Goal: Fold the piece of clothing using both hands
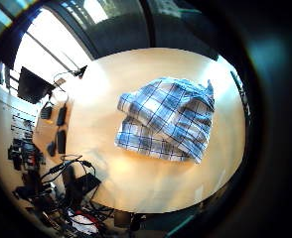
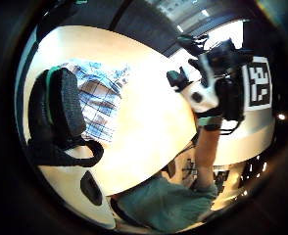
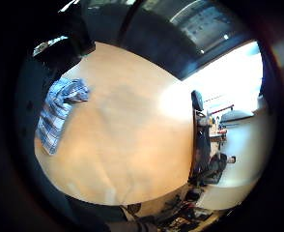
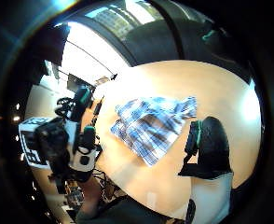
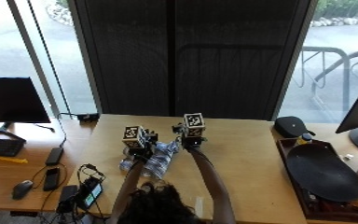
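Your left hand (image 5: 139, 144) and right hand (image 5: 190, 135) both hang above the wooden table (image 5: 247, 154), palms facing down, and neither appears to touch anything; whether the fingers of either hand are spread or curled you cannot tell, since the gear on the gloves hides them from above and the palm cameras show only a thumb or the other hand's rig. Just below and between the hands lies the one piece of clothing, a blue-and-white plaid shirt (image 5: 157, 161), bunched into a loose, uneven heap on the tabletop in front of you. From the left palm the plaid shirt (image 1: 166, 119) shows with one flap turned over itself and its edges out of line, so the fold looks barely begun. Hands held high and apart like this likely give you a look at the whole heap before you pick corners. Count: two hands, one garment.
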The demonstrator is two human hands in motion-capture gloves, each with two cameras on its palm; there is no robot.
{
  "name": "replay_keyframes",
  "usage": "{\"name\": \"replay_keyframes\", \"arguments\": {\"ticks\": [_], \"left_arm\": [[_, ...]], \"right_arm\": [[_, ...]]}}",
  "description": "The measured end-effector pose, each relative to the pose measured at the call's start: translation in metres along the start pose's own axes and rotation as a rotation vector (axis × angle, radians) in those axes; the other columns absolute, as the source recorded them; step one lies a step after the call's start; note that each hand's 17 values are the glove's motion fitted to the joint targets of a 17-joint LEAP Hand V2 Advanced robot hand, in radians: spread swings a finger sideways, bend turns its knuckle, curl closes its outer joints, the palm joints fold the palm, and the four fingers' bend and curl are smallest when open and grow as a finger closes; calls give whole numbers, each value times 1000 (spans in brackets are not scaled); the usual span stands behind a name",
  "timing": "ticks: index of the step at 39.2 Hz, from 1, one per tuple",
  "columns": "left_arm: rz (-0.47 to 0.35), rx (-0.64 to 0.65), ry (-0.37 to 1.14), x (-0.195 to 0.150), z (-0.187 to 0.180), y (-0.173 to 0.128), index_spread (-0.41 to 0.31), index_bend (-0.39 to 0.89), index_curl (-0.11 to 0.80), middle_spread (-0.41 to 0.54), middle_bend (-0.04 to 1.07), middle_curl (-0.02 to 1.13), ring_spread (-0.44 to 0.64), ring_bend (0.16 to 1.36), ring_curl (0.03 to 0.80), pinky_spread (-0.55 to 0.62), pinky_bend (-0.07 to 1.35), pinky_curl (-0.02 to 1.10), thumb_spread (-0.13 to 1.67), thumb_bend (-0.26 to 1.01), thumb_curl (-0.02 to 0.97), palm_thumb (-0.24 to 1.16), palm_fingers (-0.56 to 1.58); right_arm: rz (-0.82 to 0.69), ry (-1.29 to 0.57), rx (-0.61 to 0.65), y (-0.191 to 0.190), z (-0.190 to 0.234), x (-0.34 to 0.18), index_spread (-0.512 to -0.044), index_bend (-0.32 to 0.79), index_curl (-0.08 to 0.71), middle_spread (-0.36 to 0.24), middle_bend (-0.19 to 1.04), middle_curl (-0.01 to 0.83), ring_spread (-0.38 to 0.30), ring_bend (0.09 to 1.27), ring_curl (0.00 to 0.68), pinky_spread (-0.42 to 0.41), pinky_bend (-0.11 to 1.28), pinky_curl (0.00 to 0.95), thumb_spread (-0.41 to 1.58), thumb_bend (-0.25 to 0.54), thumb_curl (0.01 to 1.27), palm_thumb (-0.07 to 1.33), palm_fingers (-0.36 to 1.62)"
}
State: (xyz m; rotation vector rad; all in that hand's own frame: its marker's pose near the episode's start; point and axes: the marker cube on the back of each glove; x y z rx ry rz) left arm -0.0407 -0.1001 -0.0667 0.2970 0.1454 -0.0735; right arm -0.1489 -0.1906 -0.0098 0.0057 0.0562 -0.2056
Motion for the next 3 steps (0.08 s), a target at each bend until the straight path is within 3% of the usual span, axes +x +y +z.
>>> {"name": "replay_keyframes", "arguments": {"ticks": [3], "left_arm": [[19, -5, -17, 11, 3, -1, -115, 172, 406, 39, 182, 386, 313, 401, 307, 410, 257, 340, 1575, 171, 284, 367, 360]], "right_arm": [[21, -5, 9, -5, 2, 19, -330, 169, 261, -106, 136, 350, -111, 339, 385, 30, 588, 345, 1100, -5, 577, 914, 604]]}}
